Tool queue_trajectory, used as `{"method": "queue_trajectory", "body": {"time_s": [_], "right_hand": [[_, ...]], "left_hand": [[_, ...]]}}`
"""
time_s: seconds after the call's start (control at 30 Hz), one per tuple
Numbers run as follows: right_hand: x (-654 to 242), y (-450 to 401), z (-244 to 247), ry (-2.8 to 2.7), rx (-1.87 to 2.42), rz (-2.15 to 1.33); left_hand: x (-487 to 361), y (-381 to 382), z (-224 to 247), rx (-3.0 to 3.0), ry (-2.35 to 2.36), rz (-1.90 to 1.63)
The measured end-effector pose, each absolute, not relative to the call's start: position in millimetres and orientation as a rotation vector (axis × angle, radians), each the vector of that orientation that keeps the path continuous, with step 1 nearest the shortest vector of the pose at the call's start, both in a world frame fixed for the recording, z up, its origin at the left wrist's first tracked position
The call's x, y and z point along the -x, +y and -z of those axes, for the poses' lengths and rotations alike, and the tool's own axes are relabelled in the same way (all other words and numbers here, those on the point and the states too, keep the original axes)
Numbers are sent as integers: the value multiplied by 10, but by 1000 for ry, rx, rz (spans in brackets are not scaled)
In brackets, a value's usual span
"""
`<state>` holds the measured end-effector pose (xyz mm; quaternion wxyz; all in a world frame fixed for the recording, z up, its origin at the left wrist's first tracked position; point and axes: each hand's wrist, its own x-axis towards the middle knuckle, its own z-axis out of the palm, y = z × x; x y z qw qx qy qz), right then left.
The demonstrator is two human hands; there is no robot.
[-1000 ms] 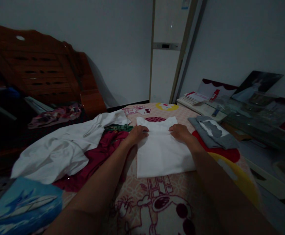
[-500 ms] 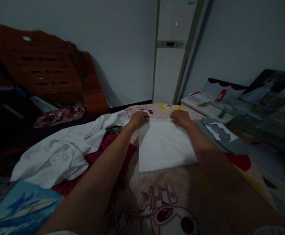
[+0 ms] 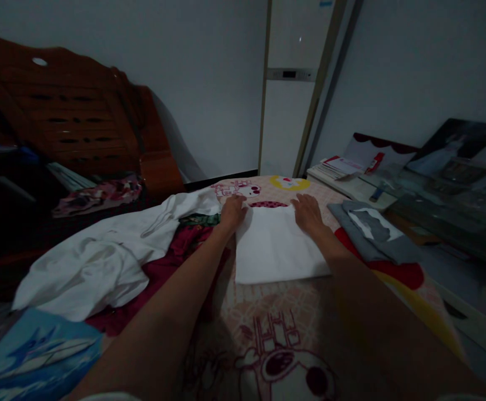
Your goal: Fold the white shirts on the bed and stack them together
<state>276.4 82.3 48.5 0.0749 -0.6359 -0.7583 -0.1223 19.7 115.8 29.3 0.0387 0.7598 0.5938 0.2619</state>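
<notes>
The folded white cloth lies on the table, its far corners equally near the left grip, pinching or not I cannot tell, and the loosely spread right grip, its body stretching toward the person.

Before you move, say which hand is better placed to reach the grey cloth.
Probably the right hand: it is nearer the folded grey cloth, while the left hand is across the white cloth.
</notes>
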Motion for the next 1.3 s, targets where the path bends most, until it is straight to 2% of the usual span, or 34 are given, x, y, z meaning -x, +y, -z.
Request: {"method": "queue_trajectory", "body": {"time_s": [0.13,0.23,0.43,0.63,0.8,1.03,1.3], "right_hand": [[-2843,422,-455,-2283,1959,205],[-2853,144,-326,-2331,1977,72],[-2921,-93,-132,-2254,1910,31],[-3081,-96,-96,-1873,2045,-26],[-3180,-157,-49,-1788,2198,65],[-3247,-214,-101,-1727,2246,118],[-3236,-276,-183,-1657,2296,124]], "left_hand": [[-205,921,-329,-2428,1690,-793],[-248,692,-249,-2501,1613,-669],[-227,328,-162,-2526,1517,-386],[-12,128,-281,-2231,1814,-613],[75,32,-220,-1943,1797,-738],[153,-11,-195,-1518,1438,-837],[256,-221,-341,-1532,1017,-500]]}}
